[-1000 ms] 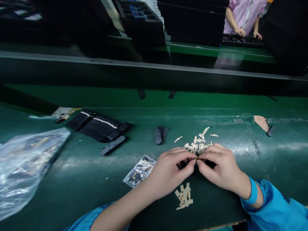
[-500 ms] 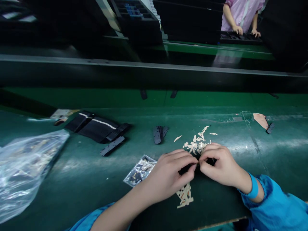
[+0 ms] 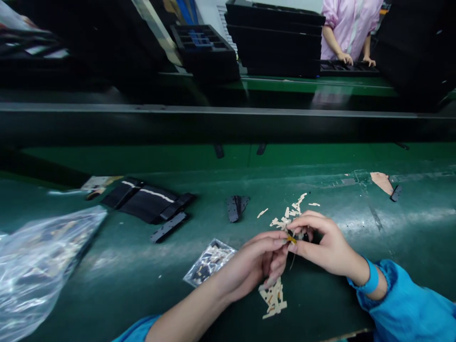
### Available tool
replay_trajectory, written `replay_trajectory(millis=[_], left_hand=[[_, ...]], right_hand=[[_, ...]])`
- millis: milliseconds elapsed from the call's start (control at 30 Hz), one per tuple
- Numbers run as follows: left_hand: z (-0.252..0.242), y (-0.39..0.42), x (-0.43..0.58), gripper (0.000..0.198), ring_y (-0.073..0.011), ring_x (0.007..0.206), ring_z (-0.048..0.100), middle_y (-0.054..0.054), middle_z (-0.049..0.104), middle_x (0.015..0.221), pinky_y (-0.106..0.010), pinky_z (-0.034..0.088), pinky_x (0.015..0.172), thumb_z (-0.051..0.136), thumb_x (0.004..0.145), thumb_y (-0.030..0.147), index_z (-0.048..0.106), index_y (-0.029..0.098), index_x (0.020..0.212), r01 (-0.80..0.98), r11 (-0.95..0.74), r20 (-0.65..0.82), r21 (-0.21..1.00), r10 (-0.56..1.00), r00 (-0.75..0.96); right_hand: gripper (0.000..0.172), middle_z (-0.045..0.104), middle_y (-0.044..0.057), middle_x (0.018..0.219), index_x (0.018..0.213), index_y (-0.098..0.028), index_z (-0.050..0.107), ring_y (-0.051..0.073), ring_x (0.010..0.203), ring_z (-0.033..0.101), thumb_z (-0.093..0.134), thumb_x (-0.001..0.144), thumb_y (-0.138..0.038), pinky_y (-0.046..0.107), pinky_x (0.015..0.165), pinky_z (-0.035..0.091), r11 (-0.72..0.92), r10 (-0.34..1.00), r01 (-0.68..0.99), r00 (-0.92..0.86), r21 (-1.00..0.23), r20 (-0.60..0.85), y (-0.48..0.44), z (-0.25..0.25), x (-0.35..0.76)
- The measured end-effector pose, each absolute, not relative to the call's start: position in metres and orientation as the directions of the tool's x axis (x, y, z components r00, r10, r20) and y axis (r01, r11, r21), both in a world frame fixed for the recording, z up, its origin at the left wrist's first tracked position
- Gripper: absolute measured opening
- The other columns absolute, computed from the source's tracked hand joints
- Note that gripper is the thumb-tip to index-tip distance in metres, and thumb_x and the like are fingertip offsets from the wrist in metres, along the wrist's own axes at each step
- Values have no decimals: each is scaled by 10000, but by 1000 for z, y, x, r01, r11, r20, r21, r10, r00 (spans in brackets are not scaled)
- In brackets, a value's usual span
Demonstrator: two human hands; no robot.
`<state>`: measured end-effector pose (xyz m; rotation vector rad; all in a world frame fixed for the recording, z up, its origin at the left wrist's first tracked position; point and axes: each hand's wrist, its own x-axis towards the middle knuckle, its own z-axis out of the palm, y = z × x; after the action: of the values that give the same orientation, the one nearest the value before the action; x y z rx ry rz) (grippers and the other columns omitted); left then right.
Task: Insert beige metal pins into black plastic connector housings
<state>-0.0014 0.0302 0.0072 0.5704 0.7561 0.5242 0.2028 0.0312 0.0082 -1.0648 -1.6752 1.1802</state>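
My left hand [image 3: 254,259] and my right hand [image 3: 322,242] meet at the fingertips. Between them they pinch a small amber strip [image 3: 291,239], with a thin pale sliver below it. Both hands are closed on this strip; its far side is hidden by the fingers. Just beyond my right fingers lies a loose scatter of small cream-coloured flat pieces [image 3: 285,220]. A second pile of cream pieces [image 3: 275,301], some with amber parts, sits below my left hand. By my left forearm, a clear bag [image 3: 210,259] of small pieces lies flat on the green table.
A large clear plastic bag [image 3: 46,266] lies at left. Black packets [image 3: 146,202] and dark perforated strips [image 3: 233,209] lie further back. A dark ledge [image 3: 228,126] runs across behind the table. Past it, a co-worker in pink [image 3: 351,33] has both hands on a black tray.
My left hand has turned, showing more of its palm side, and the amber strip has come into view between the fingertips. The camera view has tilted slightly up.
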Motion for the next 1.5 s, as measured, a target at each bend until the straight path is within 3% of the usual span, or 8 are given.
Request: replay_trajectory(millis=[133, 333, 500, 600, 733, 1200, 1367, 1500], left_hand=[[1, 27, 4, 295, -90, 383, 370, 69, 411, 515, -173, 292, 336, 664, 830, 460, 563, 198, 740, -178, 773, -479, 609, 537, 695], [1, 31, 0, 367, -111, 446, 471, 27, 527, 608, -186, 334, 370, 626, 878, 546, 644, 184, 822, -153, 704, -472, 693, 604, 642], [7, 28, -2, 209, -135, 681, 583, -4, 646, 814, -205, 454, 568, 810, 818, 355, 736, 200, 937, 138, 181, -215, 974, 928, 303], [9, 27, -1, 260, -163, 731, 632, -27, 697, 927, -235, 484, 588, 803, 837, 312, 764, 235, 1082, 286, -55, -29, 957, 959, 282], [12, 30, 0, 160, -158, 705, 645, -12, 708, 784, -250, 486, 650, 661, 961, 250, 764, 219, 843, 280, -191, 73, 941, 922, 380], [1, 45, -9, 433, -121, 524, 395, 51, 421, 545, -245, 303, 517, 591, 951, 393, 522, 197, 571, 409, 26, -86, 912, 988, 129], [11, 33, 1, 217, -166, 660, 596, -12, 701, 751, -253, 444, 597, 669, 905, 391, 758, 195, 875, 275, 74, -173, 959, 917, 359], [11, 28, 3, 212, -151, 646, 566, -5, 670, 699, -254, 434, 613, 659, 920, 302, 749, 195, 761, 221, 32, -115, 975, 921, 372]], right_hand=[[34, 701, 31, 827, 913, -223, 781, 160, 703, 605, 767, 885, -208, 279, 585, 438, 210, 945, 86, -275, -974, 179, 27, 13, 199], [74, 638, -6, 719, 773, -201, 735, 117, 576, 528, 755, 843, -184, 247, 518, 390, 96, 984, 62, -155, -993, 85, 28, 11, 200], [101, 609, -20, 671, 715, -191, 709, 107, 553, 505, 723, 814, -173, 233, 509, 379, 35, 995, 130, -102, -991, 22, 29, 8, 199], [91, 596, -25, 656, 721, -194, 721, 112, 566, 502, 722, 811, -184, 237, 523, 376, 26, 992, 169, -125, -985, 5, 27, 7, 198], [87, 593, -27, 658, 718, -197, 708, 119, 592, 512, 693, 797, -165, 246, 554, 382, 38, 992, 241, -129, -970, 7, 26, 6, 199], [116, 562, -41, 563, 667, -189, 676, 105, 518, 427, 704, 765, -244, 252, 511, 303, -180, 969, 167, -138, -969, -203, 31, 2, 201], [149, 599, -27, 593, 728, -190, 708, 118, 521, 479, 738, 796, -319, 259, 516, 348, -258, 948, 64, -178, -964, -265, 30, 4, 200], [132, 601, -27, 621, 734, -187, 733, 109, 538, 458, 758, 802, -297, 257, 521, 341, -194, 965, 60, -169, -979, -202, 28, 6, 197]])
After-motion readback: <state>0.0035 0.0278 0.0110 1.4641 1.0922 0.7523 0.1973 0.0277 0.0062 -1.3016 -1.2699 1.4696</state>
